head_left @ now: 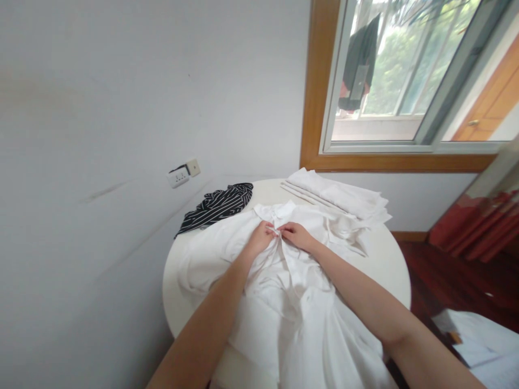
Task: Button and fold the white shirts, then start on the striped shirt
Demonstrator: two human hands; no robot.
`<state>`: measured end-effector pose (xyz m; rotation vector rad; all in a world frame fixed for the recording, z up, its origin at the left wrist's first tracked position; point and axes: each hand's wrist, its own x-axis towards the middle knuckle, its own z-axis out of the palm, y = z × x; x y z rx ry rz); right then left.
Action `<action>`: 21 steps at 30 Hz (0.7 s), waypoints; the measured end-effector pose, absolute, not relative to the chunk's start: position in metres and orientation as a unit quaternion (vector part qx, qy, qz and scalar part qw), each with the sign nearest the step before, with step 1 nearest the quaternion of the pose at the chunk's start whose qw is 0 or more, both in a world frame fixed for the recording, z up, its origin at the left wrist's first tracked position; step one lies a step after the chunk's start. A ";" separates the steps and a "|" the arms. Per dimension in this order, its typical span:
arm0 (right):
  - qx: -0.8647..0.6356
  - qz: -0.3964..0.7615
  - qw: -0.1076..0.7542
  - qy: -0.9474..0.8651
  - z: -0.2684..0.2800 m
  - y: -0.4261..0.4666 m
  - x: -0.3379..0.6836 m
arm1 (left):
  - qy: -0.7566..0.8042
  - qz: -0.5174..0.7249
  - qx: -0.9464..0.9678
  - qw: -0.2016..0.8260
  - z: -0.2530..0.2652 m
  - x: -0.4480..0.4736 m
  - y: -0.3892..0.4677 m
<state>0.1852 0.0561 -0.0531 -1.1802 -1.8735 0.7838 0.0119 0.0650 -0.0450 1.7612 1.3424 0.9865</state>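
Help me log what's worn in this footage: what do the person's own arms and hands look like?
The left arm and right arm are bare as far as they show, with no sleeve in view, and taper toward the wrists. The left hand and right hand are ungloved. No watch or bracelet shows; the fingers are too small to rule out rings.

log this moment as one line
left hand: pinching shirt front | right hand: pinching shirt front | shirt: spread on table | striped cloth: table's far left | white stack: table's far right
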 end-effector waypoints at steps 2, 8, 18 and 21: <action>-0.445 0.335 0.381 -0.738 -0.052 0.056 0.188 | 0.515 0.379 0.685 0.350 -0.046 0.012 0.066; -0.440 0.377 0.394 -0.714 -0.056 0.061 0.187 | 0.518 0.375 0.683 0.353 -0.050 0.012 0.069; -0.496 0.333 0.394 -0.698 -0.061 0.068 0.175 | 0.526 0.367 0.695 0.325 -0.054 0.013 0.071; -0.522 0.301 0.388 -0.697 -0.061 0.068 0.171 | 0.539 0.368 0.689 0.316 -0.053 0.014 0.071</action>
